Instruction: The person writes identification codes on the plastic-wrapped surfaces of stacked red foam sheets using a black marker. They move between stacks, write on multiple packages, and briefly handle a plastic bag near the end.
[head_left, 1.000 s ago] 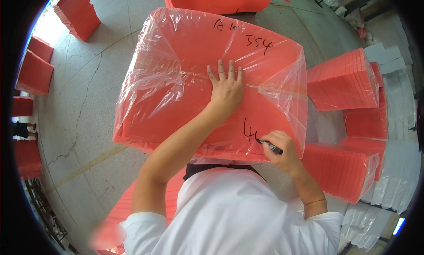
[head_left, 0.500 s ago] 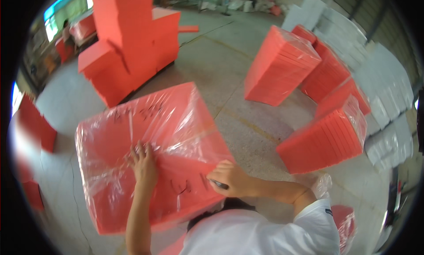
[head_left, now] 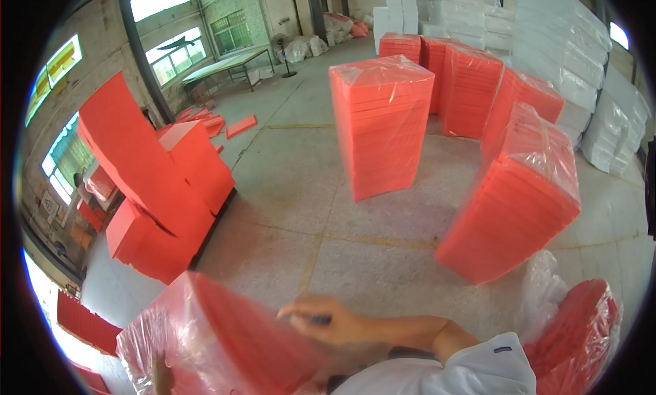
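Observation:
A red foam stack wrapped in clear plastic film stands right in front of me at the lower left, its near part cut off by the frame. My left hand rests against the film on its left side, only partly in view and blurred, the visible fingers stretched along it. My right hand is raised just off the stack's right edge, fingers closed round a dark marker pen. The handwriting on the stack's top is out of sight from this angle.
Several film-wrapped red foam stacks stand ahead and to the right, before tall piles of white wrapped blocks. Unwrapped red foam blocks rise at left. A wrapped red bundle lies near my right elbow. A table stands far back.
My view has swung up and towards the room, so the stack sits lower in the picture. My right hand, marker still in it, has come away from the stack's surface.

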The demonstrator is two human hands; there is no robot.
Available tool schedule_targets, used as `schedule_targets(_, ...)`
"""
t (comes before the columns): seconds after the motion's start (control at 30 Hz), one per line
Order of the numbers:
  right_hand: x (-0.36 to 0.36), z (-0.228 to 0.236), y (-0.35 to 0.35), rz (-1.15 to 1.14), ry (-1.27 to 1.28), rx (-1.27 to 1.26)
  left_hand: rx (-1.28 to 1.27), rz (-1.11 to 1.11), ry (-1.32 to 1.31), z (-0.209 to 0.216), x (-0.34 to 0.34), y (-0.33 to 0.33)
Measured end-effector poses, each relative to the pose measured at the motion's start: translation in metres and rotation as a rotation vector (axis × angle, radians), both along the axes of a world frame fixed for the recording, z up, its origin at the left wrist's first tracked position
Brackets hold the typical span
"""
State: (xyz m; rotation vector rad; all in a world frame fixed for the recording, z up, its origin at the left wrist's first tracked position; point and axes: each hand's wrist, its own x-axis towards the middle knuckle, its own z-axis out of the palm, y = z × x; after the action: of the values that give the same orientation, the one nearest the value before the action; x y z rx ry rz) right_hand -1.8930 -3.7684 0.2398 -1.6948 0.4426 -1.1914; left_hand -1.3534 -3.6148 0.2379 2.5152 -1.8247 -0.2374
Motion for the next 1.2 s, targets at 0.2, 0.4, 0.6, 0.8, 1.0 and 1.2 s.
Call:
schedule_targets(0.2, -0.184, 0.039, -0.138, -0.146, -0.029, 0.240, 0.009, 0.135, -0.296, 0.031, -0.014, -0.119)
schedule_targets(0.4, -0.253, 0.031, -0.282, -0.197, -0.114, 0.157, -0.099, 0.141, -0.348, 0.062, -0.119, -0.288)
schedule_targets(0.6, -0.347, 0.046, -0.456, -0.413, -0.030, 0.104, -0.521, -0.296, -0.409, -0.006, -0.190, -0.536)
schedule_targets(0.8, -0.487, 0.085, -0.632, -0.695, -0.023, -0.039, -0.148, -0.450, 0.106, 0.042, -0.498, -0.821)
schedule_targets(1.0, -0.618, 0.089, -0.854, -0.577, -0.361, -0.014, -0.419, -1.123, 0.411, 0.053, -0.785, -1.050)
schedule_targets(1.2, -0.671, 0.040, -1.113, -0.215, -0.569, 0.275, -0.492, -1.135, 0.314, 0.013, -0.970, -1.249)
